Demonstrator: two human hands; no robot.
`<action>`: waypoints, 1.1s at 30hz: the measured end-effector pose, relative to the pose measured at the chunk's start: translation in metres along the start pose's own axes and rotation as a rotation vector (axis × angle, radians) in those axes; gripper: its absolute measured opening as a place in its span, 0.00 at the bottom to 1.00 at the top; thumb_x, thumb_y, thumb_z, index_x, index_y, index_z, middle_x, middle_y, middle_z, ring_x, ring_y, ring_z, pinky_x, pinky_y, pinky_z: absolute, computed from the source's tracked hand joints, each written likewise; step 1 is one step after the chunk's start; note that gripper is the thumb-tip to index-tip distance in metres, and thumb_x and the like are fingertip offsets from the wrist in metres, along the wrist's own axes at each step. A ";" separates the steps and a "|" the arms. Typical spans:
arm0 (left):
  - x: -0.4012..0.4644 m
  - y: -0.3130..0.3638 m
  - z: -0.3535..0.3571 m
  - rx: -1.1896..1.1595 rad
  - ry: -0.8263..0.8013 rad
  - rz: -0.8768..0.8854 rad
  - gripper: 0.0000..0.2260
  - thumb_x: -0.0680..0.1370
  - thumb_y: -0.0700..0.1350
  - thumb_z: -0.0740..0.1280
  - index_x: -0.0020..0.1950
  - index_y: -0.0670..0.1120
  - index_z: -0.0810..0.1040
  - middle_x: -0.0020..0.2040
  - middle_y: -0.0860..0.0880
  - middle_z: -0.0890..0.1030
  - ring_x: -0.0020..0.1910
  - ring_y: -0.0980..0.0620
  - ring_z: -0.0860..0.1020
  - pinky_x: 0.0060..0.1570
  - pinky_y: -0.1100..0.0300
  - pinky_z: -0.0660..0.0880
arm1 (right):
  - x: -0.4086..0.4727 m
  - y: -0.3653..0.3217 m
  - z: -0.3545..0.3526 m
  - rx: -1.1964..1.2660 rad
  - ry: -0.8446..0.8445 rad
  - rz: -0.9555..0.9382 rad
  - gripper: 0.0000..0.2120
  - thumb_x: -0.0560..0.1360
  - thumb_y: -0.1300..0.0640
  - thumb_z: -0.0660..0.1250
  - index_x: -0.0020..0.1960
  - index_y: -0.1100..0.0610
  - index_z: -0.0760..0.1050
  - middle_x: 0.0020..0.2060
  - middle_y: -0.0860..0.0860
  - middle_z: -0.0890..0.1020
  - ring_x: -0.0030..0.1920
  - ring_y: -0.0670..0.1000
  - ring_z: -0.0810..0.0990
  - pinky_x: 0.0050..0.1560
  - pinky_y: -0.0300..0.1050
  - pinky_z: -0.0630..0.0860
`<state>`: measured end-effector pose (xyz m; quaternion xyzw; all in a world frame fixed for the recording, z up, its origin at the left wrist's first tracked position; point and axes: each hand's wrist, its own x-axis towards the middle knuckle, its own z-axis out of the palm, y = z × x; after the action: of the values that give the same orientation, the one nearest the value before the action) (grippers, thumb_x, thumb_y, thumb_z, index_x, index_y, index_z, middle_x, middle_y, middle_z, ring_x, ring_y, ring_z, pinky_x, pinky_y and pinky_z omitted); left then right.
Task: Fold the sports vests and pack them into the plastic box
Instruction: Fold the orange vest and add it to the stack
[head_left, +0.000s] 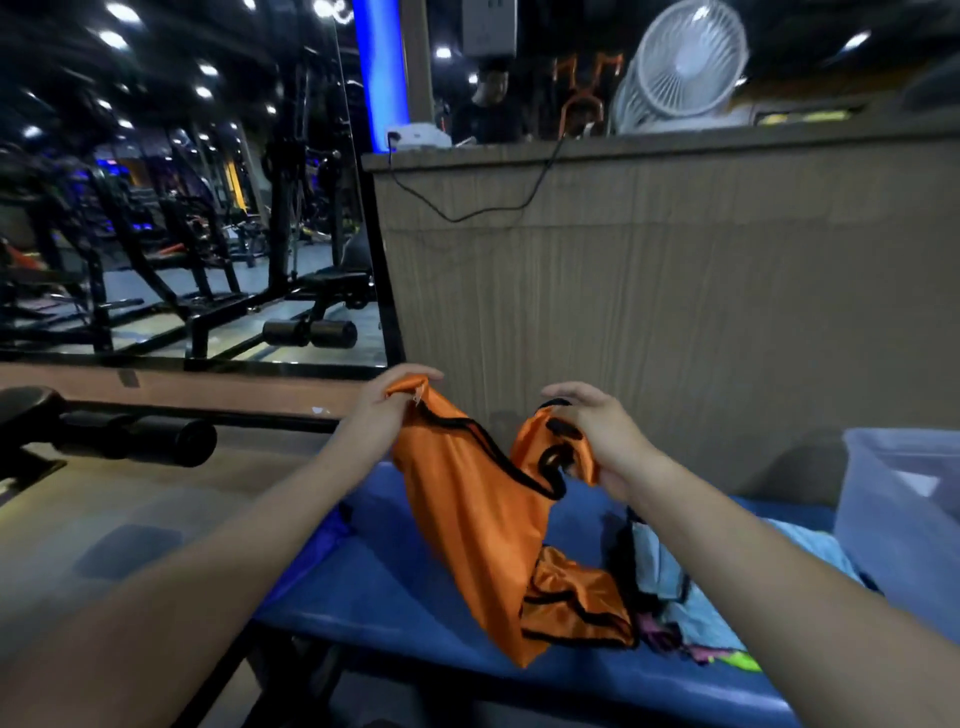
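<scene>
No readable text anywhere, no label or number legible on the orange vest (467, 519), none on the plastic box (904, 499), orange marks behind the counter too blurred to make out

Left hand (387, 410), right hand (597, 436) pinching

Dim, motion-blurred, warped edges
</scene>
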<state>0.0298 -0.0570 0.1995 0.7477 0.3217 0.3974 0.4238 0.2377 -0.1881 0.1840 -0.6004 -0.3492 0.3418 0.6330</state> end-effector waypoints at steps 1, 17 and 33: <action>0.002 0.013 -0.001 -0.022 0.013 -0.012 0.15 0.79 0.33 0.58 0.51 0.45 0.83 0.41 0.54 0.81 0.40 0.60 0.78 0.43 0.63 0.73 | -0.005 -0.012 -0.003 0.044 -0.029 0.007 0.14 0.79 0.69 0.59 0.57 0.58 0.79 0.38 0.56 0.80 0.24 0.48 0.76 0.19 0.37 0.69; -0.005 0.156 0.016 0.226 0.052 0.084 0.03 0.77 0.49 0.68 0.48 0.52 0.80 0.48 0.50 0.82 0.49 0.52 0.79 0.52 0.53 0.75 | -0.054 -0.112 -0.044 -0.463 -0.187 -0.413 0.36 0.65 0.70 0.67 0.72 0.54 0.67 0.56 0.57 0.81 0.55 0.57 0.82 0.57 0.55 0.80; -0.019 0.192 0.002 -0.153 -0.397 0.296 0.03 0.77 0.49 0.67 0.47 0.50 0.78 0.35 0.58 0.79 0.35 0.60 0.77 0.36 0.67 0.74 | -0.076 -0.144 -0.058 -0.725 -0.057 -0.798 0.13 0.73 0.63 0.73 0.56 0.53 0.80 0.49 0.46 0.85 0.50 0.46 0.83 0.54 0.45 0.80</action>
<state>0.0498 -0.1571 0.3638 0.8158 0.0883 0.3235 0.4711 0.2493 -0.2897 0.3233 -0.5915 -0.6630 -0.0516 0.4559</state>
